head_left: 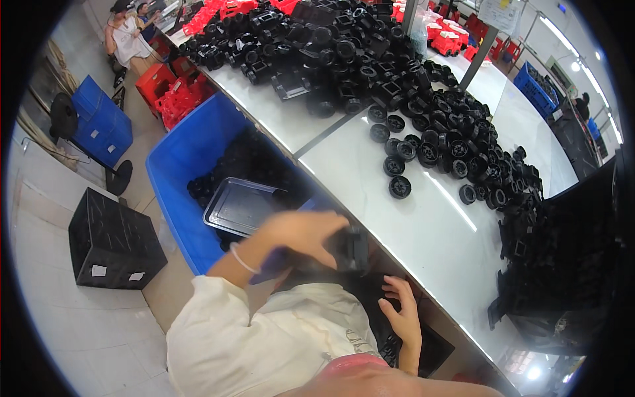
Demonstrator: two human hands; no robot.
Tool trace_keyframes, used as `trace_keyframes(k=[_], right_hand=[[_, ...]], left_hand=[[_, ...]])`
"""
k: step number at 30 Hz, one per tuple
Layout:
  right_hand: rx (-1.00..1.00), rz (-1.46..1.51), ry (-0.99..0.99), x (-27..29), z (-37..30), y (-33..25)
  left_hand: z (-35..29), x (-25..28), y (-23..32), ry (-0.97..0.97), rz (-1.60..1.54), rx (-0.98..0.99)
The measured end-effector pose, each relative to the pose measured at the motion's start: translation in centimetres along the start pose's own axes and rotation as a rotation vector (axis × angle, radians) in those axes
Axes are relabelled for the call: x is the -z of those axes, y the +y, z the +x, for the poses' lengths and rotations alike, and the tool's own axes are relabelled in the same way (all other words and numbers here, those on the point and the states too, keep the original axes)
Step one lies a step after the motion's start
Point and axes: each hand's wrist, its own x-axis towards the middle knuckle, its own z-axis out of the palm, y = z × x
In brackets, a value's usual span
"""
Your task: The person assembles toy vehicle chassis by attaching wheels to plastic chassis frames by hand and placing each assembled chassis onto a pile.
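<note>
My left hand (301,233), blurred by motion, reaches across the near side of the blue bin. Its thumb and fingers curve around the edge of a black plastic part (357,249), also smeared, so its exact kind is unclear. My right hand (402,309) is low beside the table edge, fingers apart and slightly bent, holding nothing visible. Below the left hand, a clear shallow plastic tray (241,205) lies tilted on dark pieces inside the large blue bin (192,149). Many black toy wheels (458,148) are spread over the white table (410,228).
A tall heap of black toy vehicle chassis (291,84) covers the table's far side. Black parts and a dark container (562,264) stand at right. On the floor at left are a black crate (112,241), blue boxes (99,119) and red toy parts (182,99). People work far back.
</note>
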Motion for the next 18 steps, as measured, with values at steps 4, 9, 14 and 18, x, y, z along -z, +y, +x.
trace_keyframes(k=[4,9,14,18], right_hand=[[-0.042,0.243,-0.024,2.1,0.6,-1.8],[-0.089,0.231,-0.153,2.9,2.0,-3.7],[-0.114,0.281,-0.125,2.7,2.5,-3.9],[-0.164,0.236,-0.049,3.7,1.9,-4.9]], left_hand=[[0.6,13.5,-0.2,-0.032,-0.3,-0.132],[7.7,27.7,-7.7,0.338,-0.667,-0.238],[16.8,41.7,-18.9,1.093,-1.244,-0.128],[21.5,42.8,-24.8,1.347,-1.147,0.086]])
